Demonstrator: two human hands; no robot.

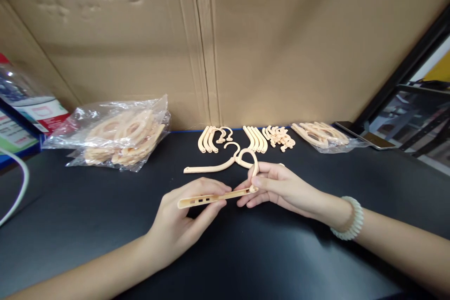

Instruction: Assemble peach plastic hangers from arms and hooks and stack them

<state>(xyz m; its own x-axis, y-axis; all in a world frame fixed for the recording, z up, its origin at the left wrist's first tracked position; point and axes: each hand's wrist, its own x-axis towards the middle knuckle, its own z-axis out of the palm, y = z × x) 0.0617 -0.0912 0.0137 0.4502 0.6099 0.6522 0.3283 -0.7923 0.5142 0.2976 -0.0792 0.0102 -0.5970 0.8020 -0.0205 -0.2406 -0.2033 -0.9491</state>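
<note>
The bar [215, 198] you hold is pale, peach-toned and slim, a trough-shaped piece with a rounded end and 3 small rectangular slots along its side; it looks like smooth plastic. The hook [256, 161] with it is a thicker, rounded strip bent into an open loop. Behind them, the hanger [209, 168] lies on the matte black desk [105, 229], with a curling top and a long, gently bowed arm on its left. Left of the hanger is a crinkled, glossy clear bag [119, 138] packed with similar pieces, and farther left a pale cable [25, 183] curves. Behind the hanger sit 2 sets of curved pieces, the left bars [208, 140] and the right bars [255, 139], along with a jumbled heap [280, 138] of small parts. To its right are another bag [321, 135] and a dark phone [378, 141]; creased brown cardboard [298, 42] rises behind it. Your hook and right hand [277, 190] cover part of the hanger's right side. In front of the hanger, your left hand [176, 222] pinches the bar between thumb and fingers, while your right grips the hook where its lower end meets the bar's tip; you cannot tell whether they are locked together.
</note>
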